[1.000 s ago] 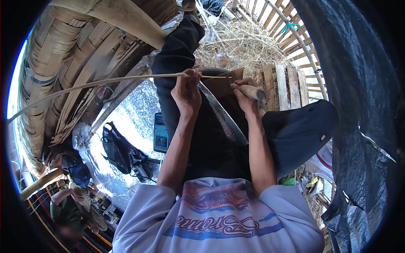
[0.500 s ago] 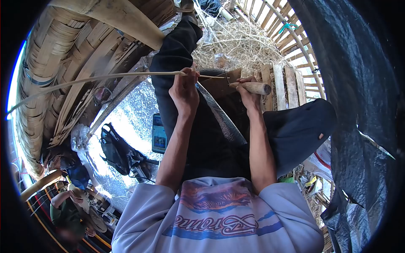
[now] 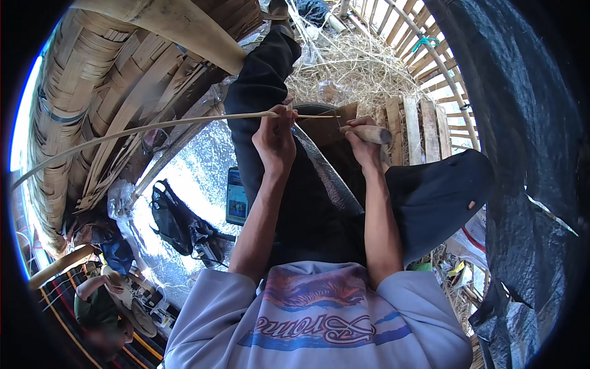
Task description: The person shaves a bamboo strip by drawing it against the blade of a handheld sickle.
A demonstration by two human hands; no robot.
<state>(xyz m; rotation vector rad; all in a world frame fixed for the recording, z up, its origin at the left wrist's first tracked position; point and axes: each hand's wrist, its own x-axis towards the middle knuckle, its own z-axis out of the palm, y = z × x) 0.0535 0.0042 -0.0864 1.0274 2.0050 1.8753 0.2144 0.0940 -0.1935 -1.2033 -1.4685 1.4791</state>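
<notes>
My left hand (image 3: 274,140) is closed around a long, thin bamboo strip (image 3: 184,120), which bends away to the left. The strip's short end runs rightward from my fingers over a brown flat piece (image 3: 326,127) on my lap. My right hand (image 3: 365,146) grips a knife by its thick, pale wooden handle (image 3: 373,134). The knife's narrow dark blade (image 3: 338,120) stands at the strip's end; whether they touch I cannot tell. A silvery band (image 3: 326,169) lies slantwise across my dark trousers between my forearms.
Woven bamboo (image 3: 80,92) and a thick bamboo pole (image 3: 178,27) rise at left. A phone or tablet (image 3: 236,197) and a black bag (image 3: 172,218) lie on shiny foil sheeting. Another person (image 3: 101,307) is at lower left. Wooden slats (image 3: 412,129) and black plastic sheeting (image 3: 522,123) stand right.
The whole view has shifted a little right and down. My right hand has come slightly closer to my left. Both grips look the same.
</notes>
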